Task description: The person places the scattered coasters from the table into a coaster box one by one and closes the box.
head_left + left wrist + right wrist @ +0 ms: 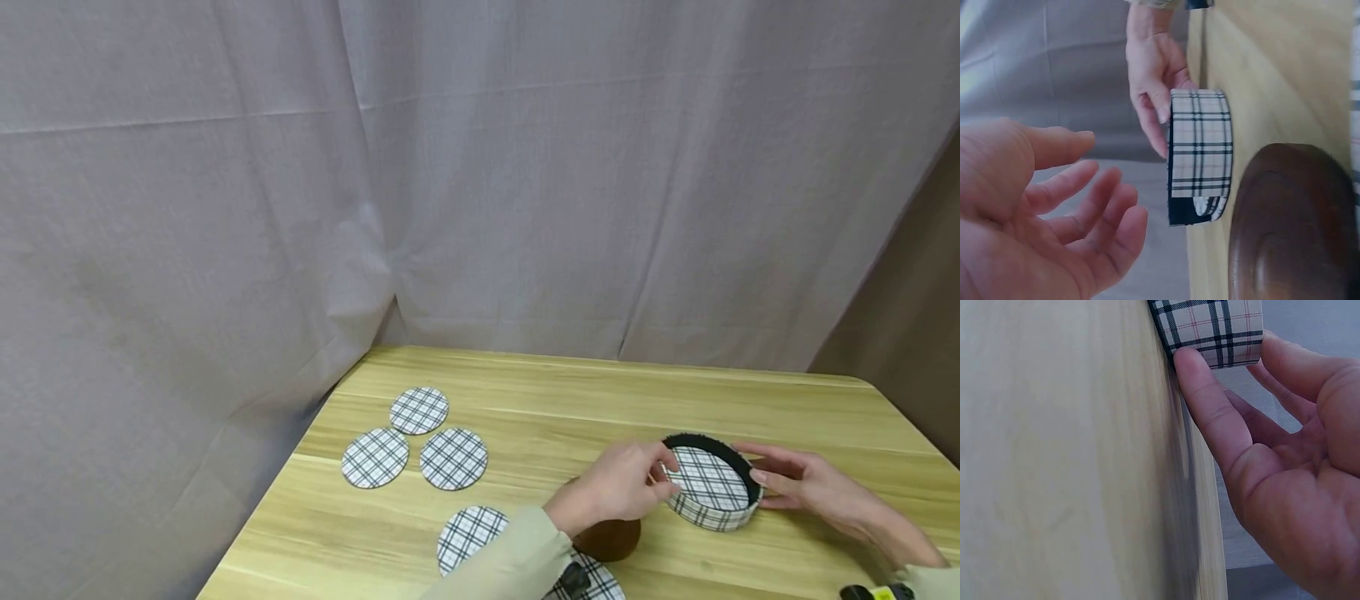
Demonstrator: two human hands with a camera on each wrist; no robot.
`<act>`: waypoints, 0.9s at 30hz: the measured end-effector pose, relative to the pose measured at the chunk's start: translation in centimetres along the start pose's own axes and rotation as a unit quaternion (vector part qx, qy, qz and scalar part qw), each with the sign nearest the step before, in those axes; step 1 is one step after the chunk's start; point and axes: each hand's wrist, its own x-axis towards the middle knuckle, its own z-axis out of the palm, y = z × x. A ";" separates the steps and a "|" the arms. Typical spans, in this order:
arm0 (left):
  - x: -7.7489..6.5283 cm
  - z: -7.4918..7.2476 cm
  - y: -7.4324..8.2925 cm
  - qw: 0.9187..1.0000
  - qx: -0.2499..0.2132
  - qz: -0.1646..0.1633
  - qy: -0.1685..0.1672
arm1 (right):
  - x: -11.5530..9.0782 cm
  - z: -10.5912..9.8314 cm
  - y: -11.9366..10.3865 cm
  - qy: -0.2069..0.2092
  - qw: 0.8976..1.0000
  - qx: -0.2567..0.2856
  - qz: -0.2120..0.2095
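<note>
A low round coaster holder, plaid outside with a black inner lining, stands toward the table's right side. Inside it lies a plaid coaster. My right hand grips the holder's right side by its wall, the thumb near the rim; in the right wrist view a fingertip presses the plaid wall. At the holder's left edge hovers my left hand, its fingers loosely bent; in the left wrist view nothing is between them. Below that hand sits a dark brown, rounded object, partly hidden in the head view.
Three plaid round coasters, one being the left coaster, lie grouped on the wooden table. More plaid round pieces, such as the front piece, lie partly under the left sleeve. A grey curtain hangs behind the table.
</note>
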 end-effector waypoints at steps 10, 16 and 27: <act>-2.5 0.4 -0.1 0.992 0.079 0.056 -0.076 | 0.1 0.0 0.0 -0.006 1.000 0.009 -0.020; -4.2 0.4 -0.6 0.987 0.083 0.060 -0.121 | 0.0 0.1 0.1 -0.002 1.000 0.000 -0.020; -6.9 0.4 -1.9 0.979 0.121 0.105 -0.129 | 0.1 0.2 0.3 -0.003 1.000 0.003 -0.024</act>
